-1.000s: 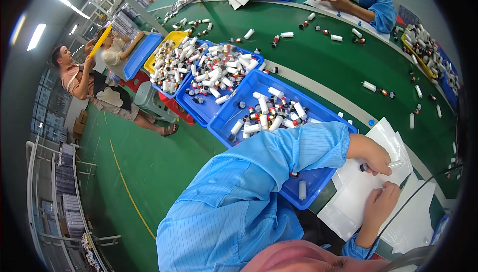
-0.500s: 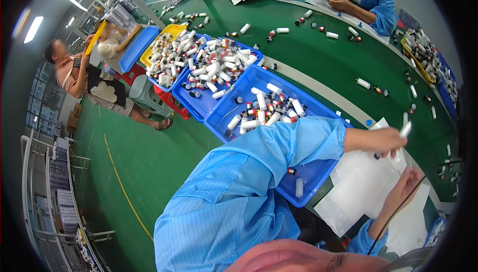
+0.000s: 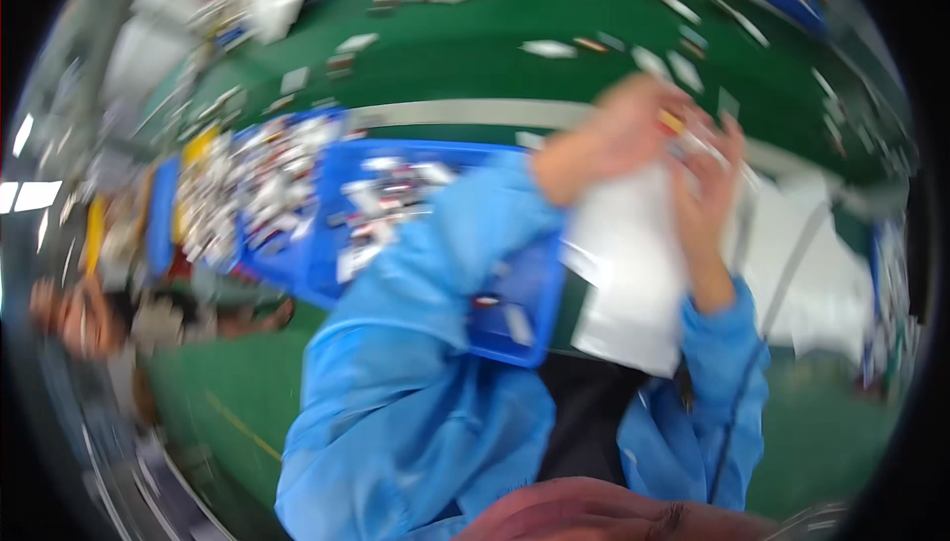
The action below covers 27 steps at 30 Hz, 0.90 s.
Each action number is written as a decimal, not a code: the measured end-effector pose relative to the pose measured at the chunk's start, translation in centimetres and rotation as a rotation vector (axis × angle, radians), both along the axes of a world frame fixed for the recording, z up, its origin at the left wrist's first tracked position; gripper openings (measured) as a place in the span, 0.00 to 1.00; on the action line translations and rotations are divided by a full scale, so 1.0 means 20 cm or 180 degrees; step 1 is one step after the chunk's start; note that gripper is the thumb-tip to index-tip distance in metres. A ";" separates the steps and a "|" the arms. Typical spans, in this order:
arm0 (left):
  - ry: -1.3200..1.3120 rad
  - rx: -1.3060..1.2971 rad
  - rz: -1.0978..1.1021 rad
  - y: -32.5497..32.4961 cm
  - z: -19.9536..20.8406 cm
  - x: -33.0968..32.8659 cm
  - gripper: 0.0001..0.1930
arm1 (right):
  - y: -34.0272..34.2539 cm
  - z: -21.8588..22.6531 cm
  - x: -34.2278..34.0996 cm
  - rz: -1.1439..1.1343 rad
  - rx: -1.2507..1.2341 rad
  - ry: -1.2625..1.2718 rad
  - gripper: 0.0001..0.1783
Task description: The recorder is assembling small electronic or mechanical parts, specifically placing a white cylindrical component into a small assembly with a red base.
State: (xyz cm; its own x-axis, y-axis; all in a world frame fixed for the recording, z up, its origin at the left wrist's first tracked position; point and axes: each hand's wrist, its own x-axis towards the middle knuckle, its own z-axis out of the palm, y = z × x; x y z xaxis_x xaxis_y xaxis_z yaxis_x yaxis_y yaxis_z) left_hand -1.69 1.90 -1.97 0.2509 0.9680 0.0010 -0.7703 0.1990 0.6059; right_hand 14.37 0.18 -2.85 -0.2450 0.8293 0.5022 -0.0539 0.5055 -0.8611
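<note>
- Left hand [image 3: 623, 130]: reaches across from the left over the sheet, fingers bent. Motion blur hides the fingertips; cannot tell whether they pinch the part.
- Right hand [image 3: 705, 190]: raised just beside the left, fingers upward and parted. Cannot tell whether it grips anything.
- Part [image 3: 673, 122]: small, red and yellow, located between the two hands at the left fingertips; outline blurred.
- Sheet [image 3: 633, 274]: white, flat, below the hands.
- Blue tray [image 3: 544, 289]: left of the sheet, partly covered by the left sleeve [image 3: 396, 294]; contains a pile of white tubes [image 3: 381, 229].
- Table [image 3: 455, 46]: green, with scattered pieces beyond the hands.
- Cable [image 3: 789, 266]: dark, right of the right hand.
</note>
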 end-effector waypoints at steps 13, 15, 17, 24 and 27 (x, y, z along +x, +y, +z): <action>0.1156 -0.0115 0.0159 -0.06 0.16 0.07 0.19 | 0.12 -0.02 0.14 -0.0798 0.1167 -0.0132 0.43; 0.1152 0.0020 0.0301 -0.05 0.13 0.06 0.19 | 0.11 0.01 0.13 -0.0902 0.1230 -0.0224 0.43; 0.1207 0.0121 0.0431 -0.04 0.13 0.07 0.19 | 0.10 0.00 0.12 -0.0758 0.0994 -0.0077 0.43; 0.2217 0.0712 0.0762 -0.04 0.07 0.10 0.18 | 0.17 -0.01 0.15 -0.0095 0.0032 0.0915 0.34; 0.2566 0.0741 0.0727 -0.05 0.09 0.12 0.17 | 0.16 0.07 0.20 0.0249 -0.0508 0.0984 0.31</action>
State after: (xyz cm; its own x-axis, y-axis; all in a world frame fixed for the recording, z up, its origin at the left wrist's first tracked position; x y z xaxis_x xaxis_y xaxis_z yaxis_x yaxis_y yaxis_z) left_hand 0.63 0.81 -0.20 0.0599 0.9920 0.1108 -0.0947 -0.1049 0.9900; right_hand 18.38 3.42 -1.49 -0.1675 0.8880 0.4282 -0.3574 0.3501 -0.8658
